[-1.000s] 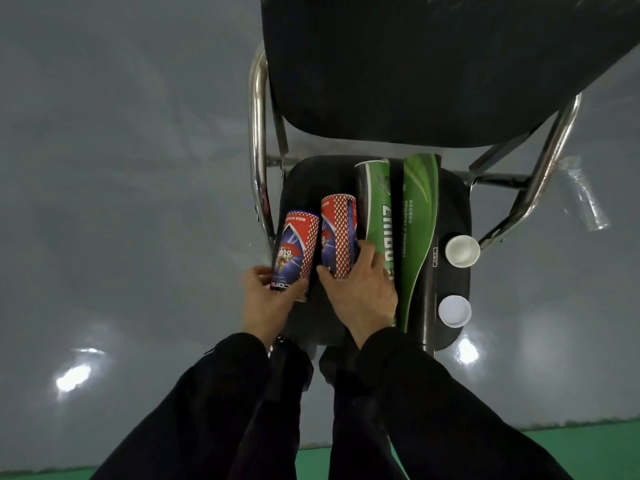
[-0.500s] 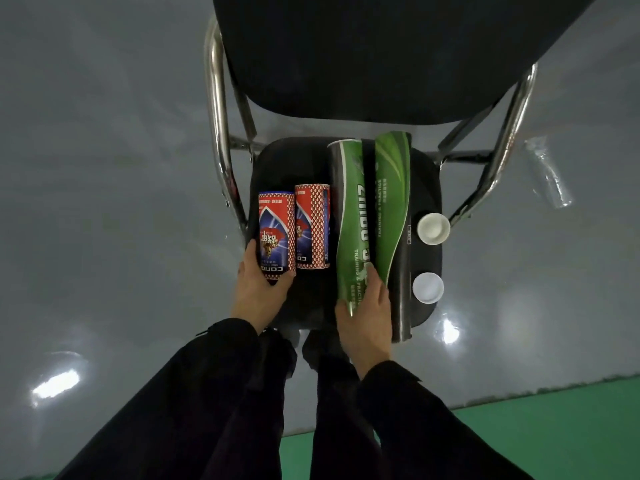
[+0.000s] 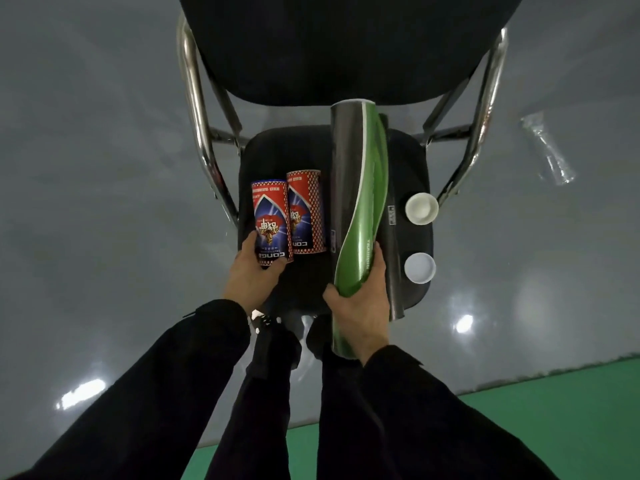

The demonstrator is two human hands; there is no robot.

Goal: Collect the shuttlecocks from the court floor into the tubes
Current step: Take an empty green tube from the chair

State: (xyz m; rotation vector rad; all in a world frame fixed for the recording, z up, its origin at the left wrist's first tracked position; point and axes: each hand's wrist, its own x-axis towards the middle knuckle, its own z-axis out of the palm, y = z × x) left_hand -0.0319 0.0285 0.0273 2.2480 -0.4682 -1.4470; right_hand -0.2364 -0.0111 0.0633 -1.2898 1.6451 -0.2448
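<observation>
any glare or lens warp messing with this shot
Head view: bright ceiling-light reflections glare on the glossy grey floor, strongest at lower left and beside the black chair seat; wide-angle distortion bows the chrome chair frame outward; the long green-and-black tube in the right hand stays readable.

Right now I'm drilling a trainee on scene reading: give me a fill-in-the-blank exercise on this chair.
The right hand grips the long ____ tube.
The left hand holds a short ____-and-blue tube.
Two white caps lie on the chair's ____.

Missing: green; red; seat
</observation>
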